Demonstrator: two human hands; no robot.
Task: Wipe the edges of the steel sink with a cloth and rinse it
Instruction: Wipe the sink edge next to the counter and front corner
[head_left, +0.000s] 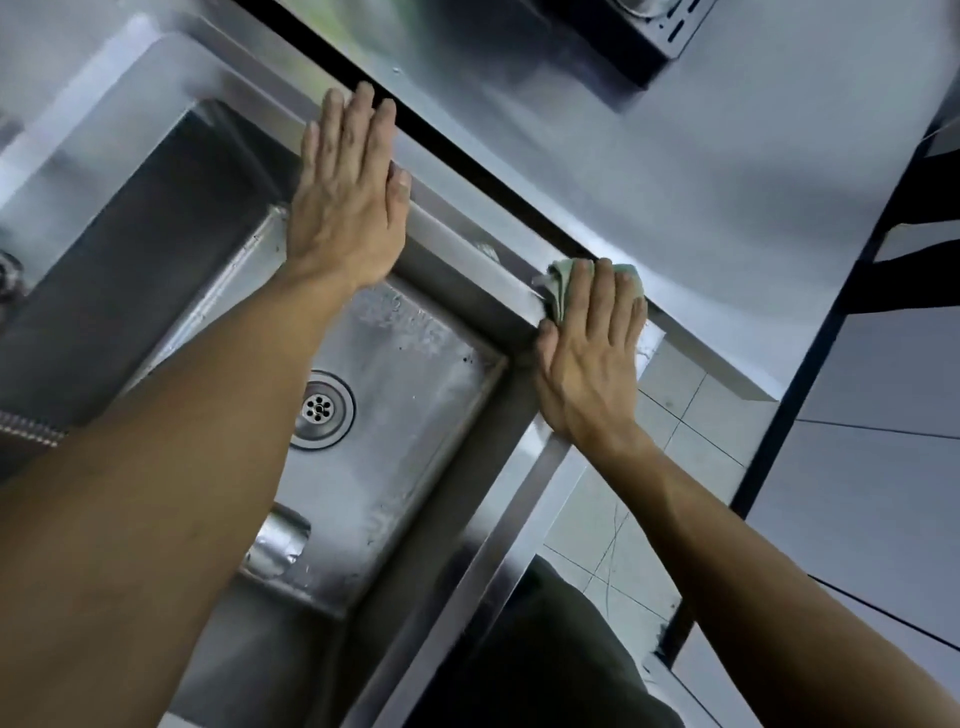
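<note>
1. At the far left I see the steel sink (426, 270) with its basin wet and a round drain (319, 408) in the floor, nothing standing near it.
2. My left hand (345, 208) lies flat on the sink's far rim, fingers straight and together — holding nothing.
3. Between my hands the rim runs bare, a clear strip of edge.
4. My right hand (589, 353) presses the pale green cloth (561, 286) onto the rim's corner, fingers laid over it, thumb on the inner edge — cloth bunched under the fingertips.
5. Beyond that corner a dark gap separates the rim from a steel counter (701, 171).
6. To the right, tiled floor (691, 415) shows below.
</note>
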